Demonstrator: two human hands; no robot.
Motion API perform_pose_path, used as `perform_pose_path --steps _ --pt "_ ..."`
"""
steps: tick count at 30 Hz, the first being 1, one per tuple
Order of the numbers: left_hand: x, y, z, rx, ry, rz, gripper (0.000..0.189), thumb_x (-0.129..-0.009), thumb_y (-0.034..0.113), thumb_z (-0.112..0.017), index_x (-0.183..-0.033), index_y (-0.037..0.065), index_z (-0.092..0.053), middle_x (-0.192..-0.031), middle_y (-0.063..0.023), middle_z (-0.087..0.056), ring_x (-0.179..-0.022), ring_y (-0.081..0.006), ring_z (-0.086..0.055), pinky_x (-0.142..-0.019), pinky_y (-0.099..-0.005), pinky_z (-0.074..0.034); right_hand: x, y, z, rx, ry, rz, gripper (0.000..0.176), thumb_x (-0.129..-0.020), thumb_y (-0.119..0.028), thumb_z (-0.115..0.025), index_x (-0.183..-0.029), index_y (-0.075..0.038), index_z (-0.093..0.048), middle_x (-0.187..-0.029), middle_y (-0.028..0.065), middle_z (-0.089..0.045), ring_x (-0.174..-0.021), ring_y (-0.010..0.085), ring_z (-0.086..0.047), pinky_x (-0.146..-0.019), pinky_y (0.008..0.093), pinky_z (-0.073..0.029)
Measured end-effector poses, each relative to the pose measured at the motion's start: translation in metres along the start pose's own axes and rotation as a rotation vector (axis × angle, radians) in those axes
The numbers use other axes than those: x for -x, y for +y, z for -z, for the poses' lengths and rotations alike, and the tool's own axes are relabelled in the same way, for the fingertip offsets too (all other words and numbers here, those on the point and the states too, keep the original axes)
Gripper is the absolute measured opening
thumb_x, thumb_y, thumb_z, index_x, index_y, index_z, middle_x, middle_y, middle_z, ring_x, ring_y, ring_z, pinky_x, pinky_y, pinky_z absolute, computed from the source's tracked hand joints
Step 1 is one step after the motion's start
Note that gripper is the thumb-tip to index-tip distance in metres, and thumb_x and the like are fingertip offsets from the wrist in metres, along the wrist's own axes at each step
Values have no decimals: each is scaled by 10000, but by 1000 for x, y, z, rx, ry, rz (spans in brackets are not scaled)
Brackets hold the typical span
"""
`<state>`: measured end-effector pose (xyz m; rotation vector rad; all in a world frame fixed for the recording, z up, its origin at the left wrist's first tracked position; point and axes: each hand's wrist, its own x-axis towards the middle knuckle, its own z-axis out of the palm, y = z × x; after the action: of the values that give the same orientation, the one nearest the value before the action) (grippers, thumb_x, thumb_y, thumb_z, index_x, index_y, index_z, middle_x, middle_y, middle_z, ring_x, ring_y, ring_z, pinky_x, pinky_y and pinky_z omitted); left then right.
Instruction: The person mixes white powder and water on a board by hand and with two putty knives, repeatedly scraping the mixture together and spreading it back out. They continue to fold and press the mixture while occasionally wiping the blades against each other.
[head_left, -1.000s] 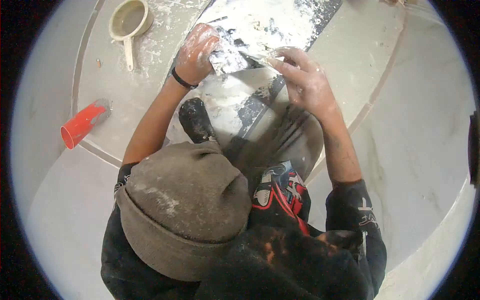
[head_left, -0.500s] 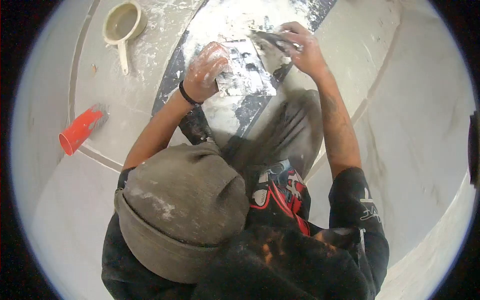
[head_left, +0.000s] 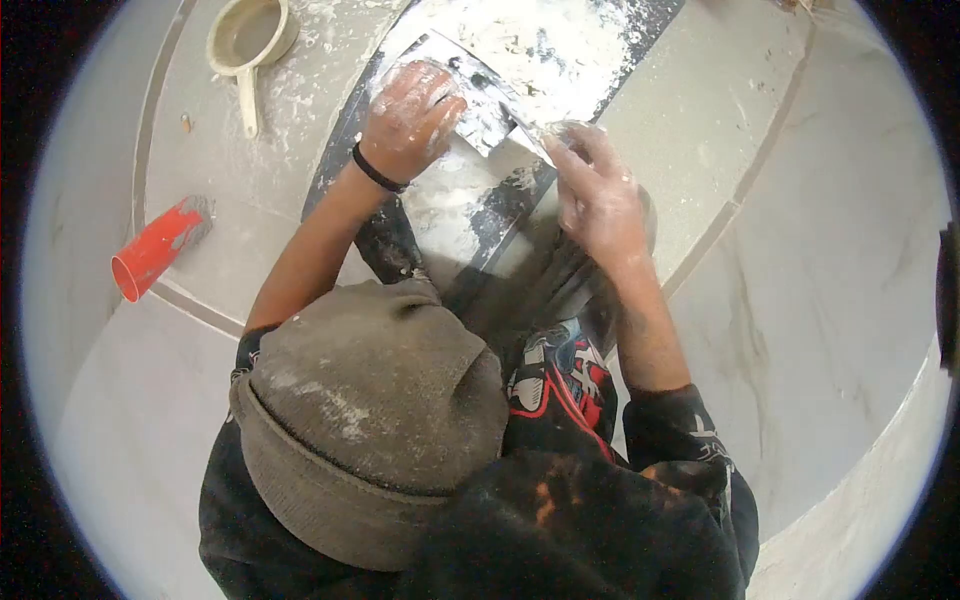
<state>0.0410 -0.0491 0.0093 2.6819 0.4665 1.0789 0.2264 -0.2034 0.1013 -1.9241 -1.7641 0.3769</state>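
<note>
My left hand [head_left: 410, 115], dusted white, is closed around the grip of a flat steel trowel [head_left: 482, 118]; the grip itself is hidden under my fingers. White smears and dark patches mark the shiny blade. At the blade's right edge, my right hand [head_left: 603, 200] is closed on a scraper [head_left: 528, 130], seen nearly edge-on, with its thin blade against or very close to the trowel. Both tools are above a dark board [head_left: 515, 205] coated with white paste [head_left: 550, 55].
A cream dipper with a handle [head_left: 249, 100] stands at the upper left on the paste-spattered tiled floor [head_left: 700, 130]. Farther down on that side lies a red cup [head_left: 150, 255] with grey residue on it. My knee is beside the board on the right.
My left hand has lifted and turned the trowel up and to the left. My right hand has come down and inward, bringing the scraper to the trowel's right edge.
</note>
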Motion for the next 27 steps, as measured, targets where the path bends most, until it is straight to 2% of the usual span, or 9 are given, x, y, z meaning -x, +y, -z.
perform_pose_path --steps 6,13,15,17,18,21,22,23,27 --pt "3 5 2 15 0 8 316 -640 95 -687 -944 94 -599 -1025 -133 -590 -1009 -337 -543 -883 -449 -445 -28 34 -27 -38 -9 -73 292 -695 54 -572 -972 -22 -623 -1040 132 -563 -817 290 -613 -680 372 -516" --pt "0 1 0 5 -6 8 254 -654 71 -664 -901 71 -606 -1014 -140 -594 -989 -337 -550 -847 -437 -459 -34 10 -21 -86 -11 106 324 -673 63 -578 -981 -21 -630 -1038 177 -563 -772 323 -613 -703 372 -513" --pt "-1 5 4 1 -17 -5 248 -658 70 -662 -899 68 -606 -1012 -139 -595 -987 -336 -551 -840 -432 -462 -37 36 -37 -34 6 57 309 -727 49 -574 -1002 -74 -645 -1048 121 -572 -774 286 -616 -682 350 -508" --pt "2 6 11 -65 -113 68 241 -656 67 -657 -892 60 -607 -1015 -140 -595 -969 -334 -559 -826 -424 -471 -42 64 -42 29 -42 -58 291 -734 39 -567 -982 -84 -656 -1063 88 -573 -773 266 -614 -681 358 -506" --pt "11 4 12 2 -164 118 456 -559 32 -664 -1003 67 -563 -1069 -171 -543 -1019 -382 -523 -890 -470 -444 -43 71 -40 77 -32 -61 328 -705 49 -563 -974 -107 -666 -1083 52 -573 -789 235 -616 -685 348 -512" --pt "31 10 26 -15 -227 217 465 -557 25 -655 -1010 72 -563 -1072 -170 -543 -1026 -385 -517 -892 -470 -441 -34 92 -40 195 -80 -25 369 -666 61 -561 -960 -131 -675 -1096 40 -573 -810 210 -618 -689 328 -520" --pt "32 15 28 3 -188 288 306 -601 -4 -599 -901 60 -605 -997 -154 -583 -998 -359 -541 -840 -451 -460 -33 98 -43 214 -49 -4 392 -633 69 -559 -935 -150 -681 -1100 23 -575 -820 194 -620 -693 315 -524" --pt "39 17 27 9 -193 290 306 -601 -4 -599 -901 60 -605 -997 -154 -583 -998 -359 -541 -840 -451 -460 -35 102 -48 214 -54 -10 392 -633 69 -559 -935 -150 -681 -1100 23 -575 -820 194 -620 -693 315 -524" --pt "47 29 17 -102 -67 398 289 -594 -17 -599 -873 60 -605 -960 -150 -590 -941 -350 -566 -787 -410 -481 -33 99 -71 211 -90 93 282 -653 -10 -564 -881 -132 -674 -1077 0 -572 -813 223 -618 -728 341 -503"
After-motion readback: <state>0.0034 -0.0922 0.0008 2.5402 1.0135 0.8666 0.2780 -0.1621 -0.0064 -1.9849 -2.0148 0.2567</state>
